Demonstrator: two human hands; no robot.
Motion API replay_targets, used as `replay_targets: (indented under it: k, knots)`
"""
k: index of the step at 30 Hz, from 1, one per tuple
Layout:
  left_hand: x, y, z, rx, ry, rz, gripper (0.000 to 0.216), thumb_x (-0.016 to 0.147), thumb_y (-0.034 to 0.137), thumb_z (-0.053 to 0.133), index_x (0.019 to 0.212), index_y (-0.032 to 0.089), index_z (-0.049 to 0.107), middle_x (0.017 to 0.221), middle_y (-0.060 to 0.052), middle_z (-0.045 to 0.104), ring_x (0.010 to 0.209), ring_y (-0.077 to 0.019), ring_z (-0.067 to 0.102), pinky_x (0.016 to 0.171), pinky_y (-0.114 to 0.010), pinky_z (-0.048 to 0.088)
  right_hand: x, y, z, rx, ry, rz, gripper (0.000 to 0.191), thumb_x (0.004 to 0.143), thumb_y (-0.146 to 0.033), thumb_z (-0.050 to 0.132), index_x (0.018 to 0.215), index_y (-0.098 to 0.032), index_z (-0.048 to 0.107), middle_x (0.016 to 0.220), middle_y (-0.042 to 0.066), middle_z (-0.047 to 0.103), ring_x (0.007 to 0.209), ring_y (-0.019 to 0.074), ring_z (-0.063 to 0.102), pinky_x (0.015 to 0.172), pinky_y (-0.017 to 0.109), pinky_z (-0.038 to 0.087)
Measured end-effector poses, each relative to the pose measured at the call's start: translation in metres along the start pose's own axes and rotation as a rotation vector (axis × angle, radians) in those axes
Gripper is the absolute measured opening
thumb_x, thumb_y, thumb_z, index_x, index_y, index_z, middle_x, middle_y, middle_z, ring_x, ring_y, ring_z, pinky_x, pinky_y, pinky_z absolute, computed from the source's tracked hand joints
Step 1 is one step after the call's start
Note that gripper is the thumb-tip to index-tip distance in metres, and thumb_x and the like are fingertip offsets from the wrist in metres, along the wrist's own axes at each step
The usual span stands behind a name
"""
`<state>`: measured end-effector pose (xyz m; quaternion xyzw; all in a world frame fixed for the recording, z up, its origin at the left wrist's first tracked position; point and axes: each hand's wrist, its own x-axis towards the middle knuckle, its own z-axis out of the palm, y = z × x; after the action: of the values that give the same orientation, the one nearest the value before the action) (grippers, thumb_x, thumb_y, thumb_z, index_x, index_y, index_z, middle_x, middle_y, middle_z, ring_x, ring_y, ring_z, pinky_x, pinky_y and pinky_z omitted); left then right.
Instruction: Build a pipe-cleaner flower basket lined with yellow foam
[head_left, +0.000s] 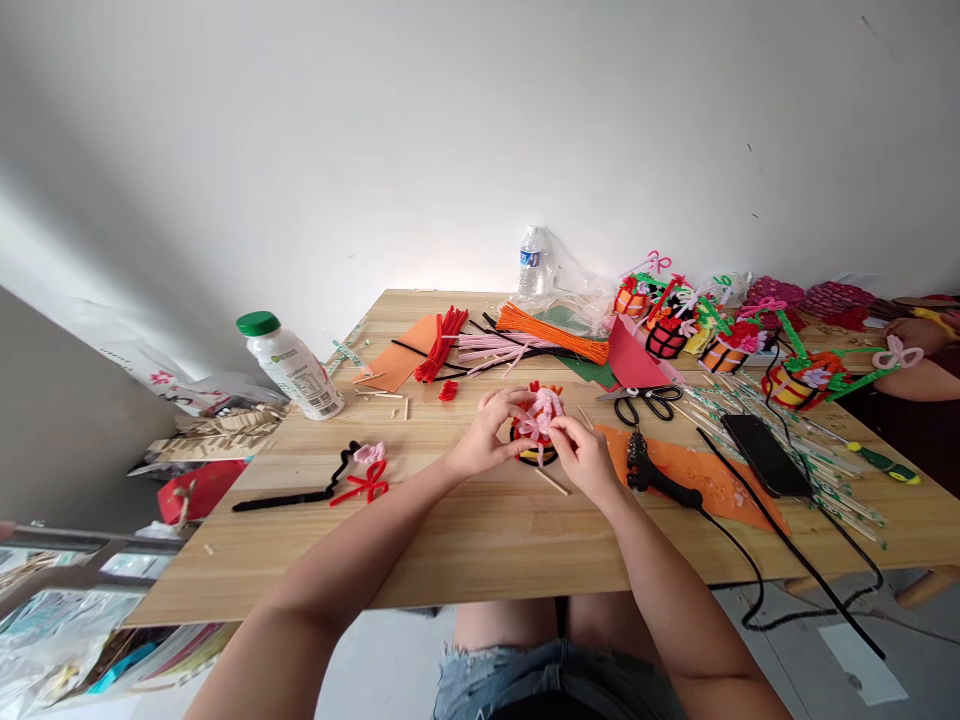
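Observation:
In front of me on the wooden table (450,545) is a small pipe-cleaner basket (539,402) with pink and red flowers and a yellow and black side. My left hand (489,432) curls its fingers round the left side of the basket and its pink flowers. My right hand (583,458) is closed, thumb and fingertips pinching a pink pipe-cleaner piece (541,428) at the basket's front. To the left lie a black bent pipe cleaner (289,499), a red bow (367,484) and a pink curl (369,453).
A glue gun (660,478) rests on orange paper to the right, near scissors (646,402), a phone (765,455) and a screwdriver (883,462). Pipe-cleaner bundles (551,332) and finished baskets (731,345) stand behind. A white bottle (292,368) is left. Another person's arm (919,372) shows at right.

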<state>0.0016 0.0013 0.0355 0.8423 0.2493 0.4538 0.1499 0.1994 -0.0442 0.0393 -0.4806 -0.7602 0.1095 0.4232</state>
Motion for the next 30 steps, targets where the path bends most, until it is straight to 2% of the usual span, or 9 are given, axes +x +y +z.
replay_targets:
  k: [8, 16, 30]
  knots:
    - [-0.0009, -0.0009, 0.0014, 0.002, 0.018, 0.04, 0.031, 0.082, 0.045, 0.065, 0.097, 0.021, 0.054, 0.128, -0.013, 0.06, 0.128, -0.0256, 0.048, 0.106, -0.047, 0.031, -0.002, 0.0022, 0.0027, 0.034, 0.027, -0.006, 0.023, 0.094, -0.033, 0.046, 0.095, -0.019, 0.064, 0.077, 0.005, 0.071, 0.063, 0.0147, 0.062, 0.061, 0.023, 0.045]
    - [-0.0009, 0.0013, -0.0003, -0.001, -0.024, -0.002, 0.033, 0.082, 0.046, 0.065, 0.101, 0.021, 0.055, 0.13, -0.014, 0.058, 0.128, -0.0271, 0.049, 0.107, -0.049, 0.03, -0.0021, 0.0004, 0.0022, 0.0, 0.032, -0.009, 0.023, 0.094, -0.032, 0.046, 0.097, -0.02, 0.066, 0.082, 0.006, 0.073, 0.064, 0.0156, 0.064, 0.06, 0.024, 0.046]
    - [-0.0019, 0.0025, 0.0, -0.002, -0.016, -0.009, 0.033, 0.083, 0.046, 0.064, 0.103, 0.021, 0.055, 0.129, -0.014, 0.058, 0.127, -0.0275, 0.049, 0.106, -0.048, 0.032, -0.0016, -0.0022, -0.001, -0.054, 0.007, -0.035, 0.024, 0.095, -0.029, 0.045, 0.099, -0.022, 0.067, 0.086, 0.006, 0.075, 0.07, 0.017, 0.067, 0.065, 0.025, 0.048]
